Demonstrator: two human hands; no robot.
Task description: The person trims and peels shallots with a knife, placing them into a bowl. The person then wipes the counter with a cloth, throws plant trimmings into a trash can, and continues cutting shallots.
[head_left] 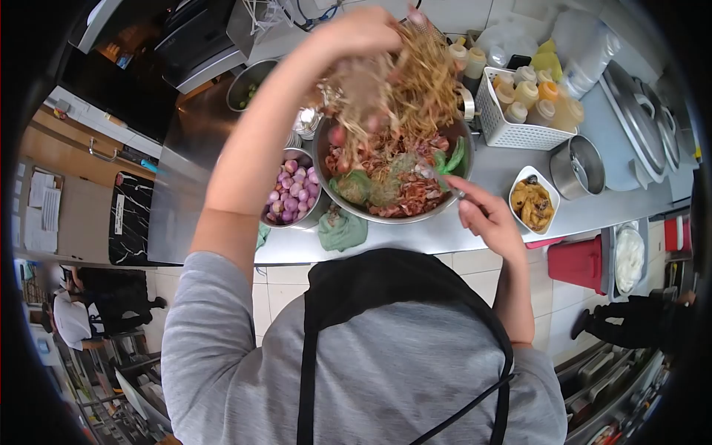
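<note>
My left hand (367,31) is raised over the far side of a large metal bowl (400,220). Its fingers are closed on a bunch of dry straw-coloured stalks (426,81), part of it blurred by motion. Reddish-brown skins and pieces (400,200) fill the bowl, along with green netting (352,187). At the bowl's right rim, my right hand (486,215) is closed around a thin metal tool (455,191) like a small knife; its tip is unclear. Left of the bowl, a metal pot holds purple peeled shallots (293,185).
A green cloth (343,230) lies by the counter's front edge. To the right stand a white basket (519,135) of squeeze bottles, a white dish (532,204) of yellow-brown food, a metal pot (582,167) and large lids (630,111). Other people stand at far left and right.
</note>
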